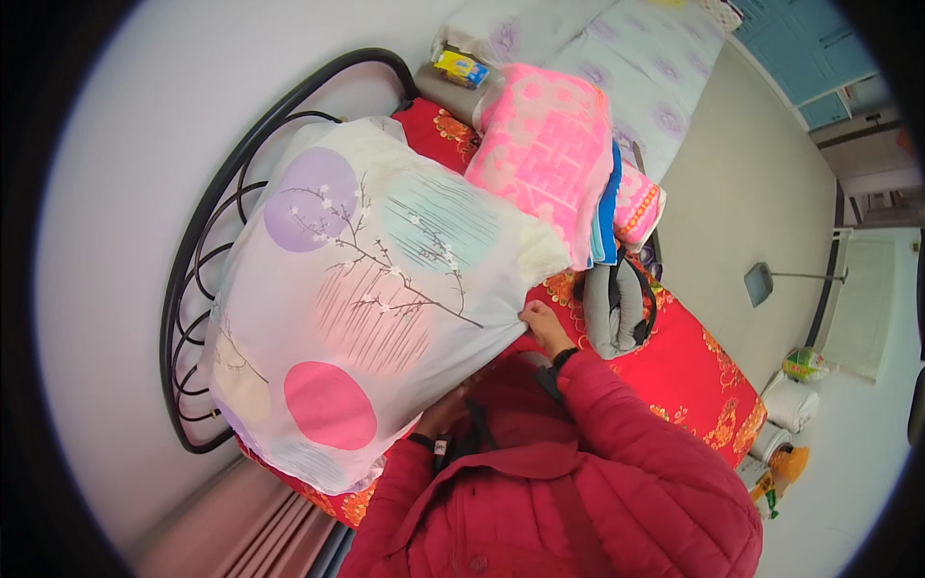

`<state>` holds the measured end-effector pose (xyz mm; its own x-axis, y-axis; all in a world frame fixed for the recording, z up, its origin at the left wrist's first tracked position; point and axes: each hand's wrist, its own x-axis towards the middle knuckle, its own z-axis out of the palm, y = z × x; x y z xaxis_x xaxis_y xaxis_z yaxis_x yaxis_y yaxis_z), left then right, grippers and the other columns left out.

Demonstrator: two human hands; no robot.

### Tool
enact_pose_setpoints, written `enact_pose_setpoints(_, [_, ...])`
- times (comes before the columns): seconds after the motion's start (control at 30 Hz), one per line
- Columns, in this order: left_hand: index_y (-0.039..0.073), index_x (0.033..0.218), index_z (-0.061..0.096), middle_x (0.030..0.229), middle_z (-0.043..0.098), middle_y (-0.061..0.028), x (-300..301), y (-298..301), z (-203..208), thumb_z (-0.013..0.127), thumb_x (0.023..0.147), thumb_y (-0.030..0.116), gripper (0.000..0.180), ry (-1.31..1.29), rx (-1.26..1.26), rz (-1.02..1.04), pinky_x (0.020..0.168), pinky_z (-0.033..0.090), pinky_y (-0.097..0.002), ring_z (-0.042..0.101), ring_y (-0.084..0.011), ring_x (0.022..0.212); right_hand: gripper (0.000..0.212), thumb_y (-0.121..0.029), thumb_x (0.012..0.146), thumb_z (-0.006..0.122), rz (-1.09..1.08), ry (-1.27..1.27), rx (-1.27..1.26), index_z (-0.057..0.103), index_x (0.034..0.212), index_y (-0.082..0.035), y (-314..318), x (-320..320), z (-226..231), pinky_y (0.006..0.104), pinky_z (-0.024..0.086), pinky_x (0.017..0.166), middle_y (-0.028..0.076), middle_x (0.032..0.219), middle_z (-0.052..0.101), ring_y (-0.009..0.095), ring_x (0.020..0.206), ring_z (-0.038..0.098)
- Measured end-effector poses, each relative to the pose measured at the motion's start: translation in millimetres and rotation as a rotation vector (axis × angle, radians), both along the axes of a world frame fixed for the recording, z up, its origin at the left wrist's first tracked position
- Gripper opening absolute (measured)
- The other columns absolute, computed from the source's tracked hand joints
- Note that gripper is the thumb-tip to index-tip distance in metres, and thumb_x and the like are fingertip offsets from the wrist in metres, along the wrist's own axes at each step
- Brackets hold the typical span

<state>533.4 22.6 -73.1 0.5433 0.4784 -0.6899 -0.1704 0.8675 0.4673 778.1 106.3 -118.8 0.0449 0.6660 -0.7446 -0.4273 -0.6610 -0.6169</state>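
Observation:
A plump white pillowcase (pixel 405 318) printed with coloured circles and dark blossom branches lies across the head of the bed. My right hand (pixel 545 326) pinches its near right edge, pulling the cloth into creases that run to my fingers. Low along the near edge is my left hand (pixel 445 414), partly in shadow by my jacket; its fingers are not clear enough to tell whether they grip the cloth. A cream bulge of fabric (pixel 545 250) shows at the pillowcase's far right corner.
A black metal headboard (pixel 198 226) curves along the left. Red floral bedding (pixel 699 371) lies beneath. Folded pink textiles (pixel 549 144) and a grey padded roll (pixel 609 308) sit right of the pillowcase. A yellow-blue packet (pixel 461 68) lies beyond; a long-handled dustpan (pixel 759 284) stands on the floor.

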Motion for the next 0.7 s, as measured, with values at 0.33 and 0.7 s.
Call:
enact_pose_setpoints(0.33, [0.002,0.097,0.047,0.095,0.046,-0.0212,-86.0,-88.0,-19.4,0.055,0.064,0.034,0.046,1.220,0.701,-0.582,0.079,0.033,-0.0373,0.042,-0.0323,0.093,0.017,-0.009,0.066,0.045,-0.086,0.312,-0.006,0.047,0.083,-0.008,31.5,-6.0,-29.4,0.0317,0.041,0.065,0.003,0.077,0.050,0.018,0.069,0.049])
enact_pose_setpoints(0.7, [0.001,0.099,0.039,0.096,0.047,-0.0081,-129.8,-162.6,-42.9,0.062,0.061,0.019,0.047,1.234,-0.018,0.381,0.071,0.042,-0.0287,0.047,-0.0182,0.084,0.039,-0.030,0.072,0.053,-0.105,0.388,0.093,0.043,0.103,-0.009,43.2,15.4,71.5,0.0353,0.039,0.076,0.005,0.095,0.051,0.020,0.086,0.049])
